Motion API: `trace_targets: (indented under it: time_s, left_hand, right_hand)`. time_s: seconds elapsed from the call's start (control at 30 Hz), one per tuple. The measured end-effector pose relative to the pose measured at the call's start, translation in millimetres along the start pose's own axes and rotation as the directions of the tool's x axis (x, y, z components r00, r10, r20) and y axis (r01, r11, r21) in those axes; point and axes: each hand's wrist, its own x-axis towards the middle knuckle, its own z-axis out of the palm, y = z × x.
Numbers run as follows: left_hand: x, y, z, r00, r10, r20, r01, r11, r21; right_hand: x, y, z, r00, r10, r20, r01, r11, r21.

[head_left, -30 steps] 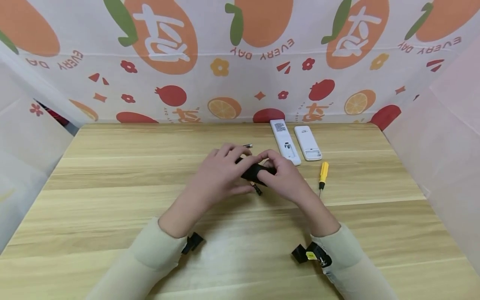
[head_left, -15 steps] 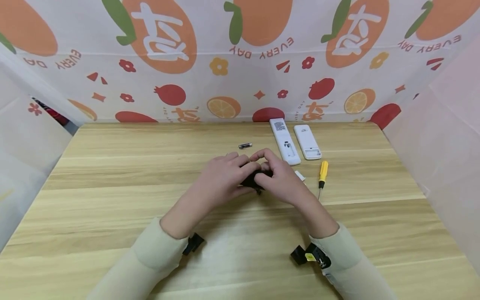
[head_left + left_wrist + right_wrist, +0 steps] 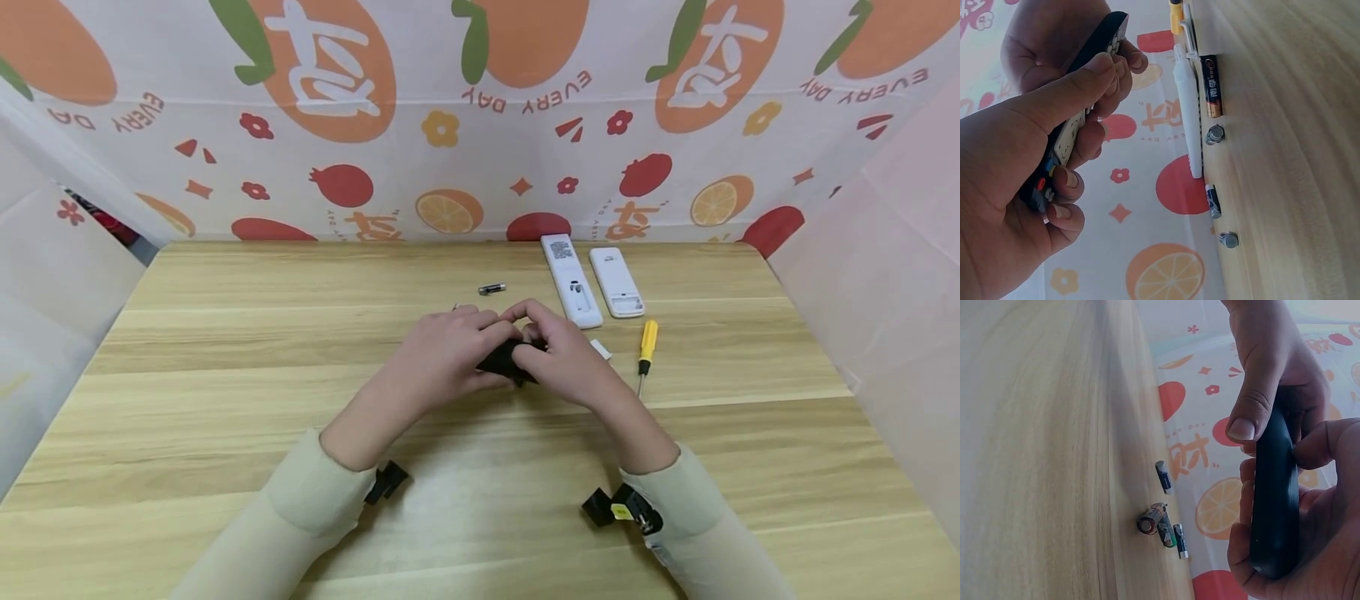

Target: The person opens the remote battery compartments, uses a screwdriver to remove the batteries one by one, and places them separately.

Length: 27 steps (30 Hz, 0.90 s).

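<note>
Both hands hold a black remote control [image 3: 501, 360] just above the table. My left hand [image 3: 453, 354] grips its left end; in the left wrist view, the thumb lies along the remote [image 3: 1071, 136], whose light button face and coloured keys show. Curled round the other end is my right hand [image 3: 566, 358], its thumb on the near side. The right wrist view shows the smooth dark back of the remote [image 3: 1275, 500] between the right hand [image 3: 1329, 531] and the left hand [image 3: 1275, 369]. Below lie several loose batteries [image 3: 1212, 87], mostly hidden by the hands in the head view.
Two white remotes [image 3: 572, 279] [image 3: 617, 282] lie face down at the back, with battery bays uncovered. Right of the hands are a yellow-handled screwdriver [image 3: 647, 346] and a small white piece [image 3: 601, 350]. One battery [image 3: 492, 289] lies behind the hands. A printed cloth [image 3: 480, 167] hangs along the back edge.
My left hand has shifted slightly right and down, closer to my right hand, uncovering the battery behind. The black remote has tilted, and the small white piece now shows beside my right hand.
</note>
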Motion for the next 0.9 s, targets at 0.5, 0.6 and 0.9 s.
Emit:
trace_targets:
  time_s: [0.5,0.6,0.9]
  left_hand:
    - [-0.3,-3.1,-5.9,0.999,-0.033,0.035,0.034,0.999,-0.016]
    - [0.4,-3.5,-7.9,0.996,-0.056,0.067,0.059,0.997,-0.043]
    - [0.7,-6.9,-11.6,0.982,-0.134,0.130,0.147,0.985,-0.094]
  right_hand:
    - [-2.5,-0.4,-8.5,0.998,-0.042,0.055,0.037,0.995,0.089]
    - [-2.4,0.2,-12.9,0.996,-0.066,0.060,0.058,0.990,0.129]
    - [-2.2,2.1,-26.6,0.986,-0.164,0.006,0.161,0.975,0.153]
